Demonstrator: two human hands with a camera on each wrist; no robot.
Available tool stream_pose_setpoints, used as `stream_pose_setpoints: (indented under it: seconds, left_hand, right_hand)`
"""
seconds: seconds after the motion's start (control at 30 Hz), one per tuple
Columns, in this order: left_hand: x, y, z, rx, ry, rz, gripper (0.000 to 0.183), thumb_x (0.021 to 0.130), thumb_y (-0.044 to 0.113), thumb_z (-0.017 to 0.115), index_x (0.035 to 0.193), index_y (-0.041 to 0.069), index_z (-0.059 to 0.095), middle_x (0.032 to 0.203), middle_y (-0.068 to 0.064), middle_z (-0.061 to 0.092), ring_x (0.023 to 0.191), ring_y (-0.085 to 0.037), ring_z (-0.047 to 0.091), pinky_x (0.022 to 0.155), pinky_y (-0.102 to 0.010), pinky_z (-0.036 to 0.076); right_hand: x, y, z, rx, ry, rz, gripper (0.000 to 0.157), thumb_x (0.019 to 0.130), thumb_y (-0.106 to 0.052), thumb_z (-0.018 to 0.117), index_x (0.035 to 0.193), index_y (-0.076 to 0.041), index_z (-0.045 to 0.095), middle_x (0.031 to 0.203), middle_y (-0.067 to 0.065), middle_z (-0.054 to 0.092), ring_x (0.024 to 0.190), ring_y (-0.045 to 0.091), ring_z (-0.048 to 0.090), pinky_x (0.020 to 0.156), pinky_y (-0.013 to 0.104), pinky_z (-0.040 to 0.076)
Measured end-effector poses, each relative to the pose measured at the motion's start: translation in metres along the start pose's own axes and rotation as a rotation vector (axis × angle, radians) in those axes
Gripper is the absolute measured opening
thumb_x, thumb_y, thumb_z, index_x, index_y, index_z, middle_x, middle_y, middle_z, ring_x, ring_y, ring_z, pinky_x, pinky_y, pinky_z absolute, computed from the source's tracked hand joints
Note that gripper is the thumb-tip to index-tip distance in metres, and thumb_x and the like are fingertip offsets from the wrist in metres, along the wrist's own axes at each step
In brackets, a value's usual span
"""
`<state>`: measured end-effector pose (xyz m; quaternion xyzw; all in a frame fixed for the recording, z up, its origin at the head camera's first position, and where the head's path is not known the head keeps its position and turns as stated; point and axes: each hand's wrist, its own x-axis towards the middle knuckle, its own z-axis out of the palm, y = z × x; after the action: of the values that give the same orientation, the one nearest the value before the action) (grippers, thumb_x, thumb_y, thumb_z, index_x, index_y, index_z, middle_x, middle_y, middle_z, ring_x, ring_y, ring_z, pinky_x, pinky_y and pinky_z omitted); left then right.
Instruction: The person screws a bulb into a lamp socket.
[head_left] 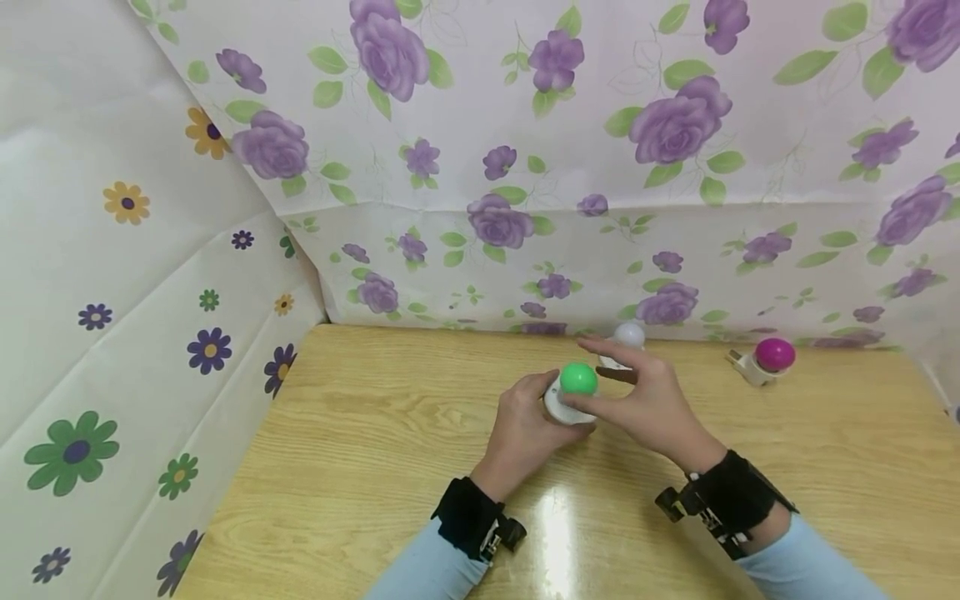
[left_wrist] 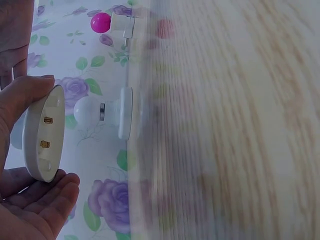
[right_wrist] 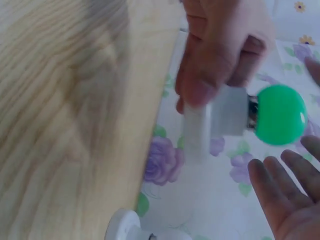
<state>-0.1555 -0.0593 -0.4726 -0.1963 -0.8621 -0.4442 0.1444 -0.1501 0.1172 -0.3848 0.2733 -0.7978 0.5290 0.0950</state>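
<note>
My left hand [head_left: 527, 423] grips a white round lamp holder [head_left: 557, 406] by its base, held up over the table. A green bulb [right_wrist: 281, 115] sits in the holder, a strip of its metal cap showing in the right wrist view. From the left wrist, the underside of the base [left_wrist: 44, 150] faces the camera, with two brass terminals [left_wrist: 48, 120] inside. My right hand [head_left: 660, 406] is spread around the green bulb, thumb on one side and fingers on the other. In the right wrist view its fingers [right_wrist: 280, 187] are straight and apart from the bulb.
Behind my right hand, a white bulb [head_left: 630, 334] stands in another round holder by the wall. Farther right, a magenta bulb [head_left: 775, 355] sits in a white plug-in socket [head_left: 752, 369]. Flowered sheeting [head_left: 450, 275] borders the wooden table [head_left: 360, 467] at the back and left.
</note>
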Motion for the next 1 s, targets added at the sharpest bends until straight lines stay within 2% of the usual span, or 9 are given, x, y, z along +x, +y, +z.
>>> stream_pose_setpoints:
  seconds: [0.13,0.3,0.47,0.6,0.8,1.0]
  left_hand:
    - [-0.002,0.0,-0.001,-0.01,0.0,-0.021,0.059,0.066,0.044,0.081,0.118,0.024,0.06,0.107,0.011,0.058,0.099,-0.003,0.053,0.081,-0.023,0.044]
    - [-0.001,-0.001,-0.001,-0.024,0.011,-0.006,0.058,0.067,0.042,0.08,0.118,0.027,0.059,0.108,0.013,0.058,0.099,-0.002,0.053,0.081,-0.023,0.045]
    - [0.0,0.0,-0.001,-0.031,0.011,0.016,0.058,0.068,0.042,0.08,0.119,0.027,0.058,0.11,0.013,0.057,0.101,-0.002,0.052,0.081,-0.023,0.045]
    - [0.0,0.0,0.0,-0.031,0.008,0.003,0.06,0.067,0.042,0.08,0.12,0.026,0.058,0.109,0.012,0.057,0.1,-0.002,0.052,0.08,-0.023,0.045]
    - [0.0,0.0,0.0,-0.025,0.009,0.002,0.06,0.067,0.044,0.079,0.121,0.027,0.057,0.108,0.013,0.057,0.099,-0.002,0.053,0.08,-0.024,0.046]
    - [0.0,-0.001,0.001,-0.018,0.011,0.011,0.059,0.068,0.046,0.079,0.119,0.027,0.058,0.107,0.013,0.058,0.097,-0.002,0.053,0.078,-0.025,0.047]
  right_hand:
    - [0.002,-0.002,-0.006,0.015,-0.082,-0.01,0.055,0.077,-0.012,0.075,0.128,-0.009,0.054,0.134,0.003,0.048,0.122,0.021,0.043,0.089,0.043,0.043]
    - [0.003,0.001,-0.009,0.051,-0.181,-0.016,0.051,0.082,-0.008,0.069,0.13,-0.009,0.052,0.136,0.003,0.046,0.124,0.021,0.041,0.093,0.045,0.04]
    - [0.0,0.018,-0.007,0.059,-0.227,0.007,0.046,0.086,-0.012,0.066,0.13,-0.016,0.053,0.135,0.0,0.047,0.122,0.018,0.043,0.092,0.042,0.041]
    - [-0.001,0.032,-0.006,0.066,-0.245,0.02,0.042,0.088,-0.019,0.065,0.128,-0.018,0.055,0.13,-0.001,0.052,0.118,0.015,0.047,0.09,0.036,0.042]
    - [-0.002,0.037,-0.007,0.042,-0.19,0.036,0.041,0.084,-0.024,0.07,0.123,-0.015,0.06,0.122,-0.003,0.057,0.109,0.012,0.054,0.083,0.033,0.047]
    - [-0.002,0.017,-0.006,0.031,-0.099,0.09,0.038,0.078,-0.015,0.074,0.114,-0.007,0.063,0.114,0.004,0.061,0.098,0.015,0.06,0.075,0.032,0.05]
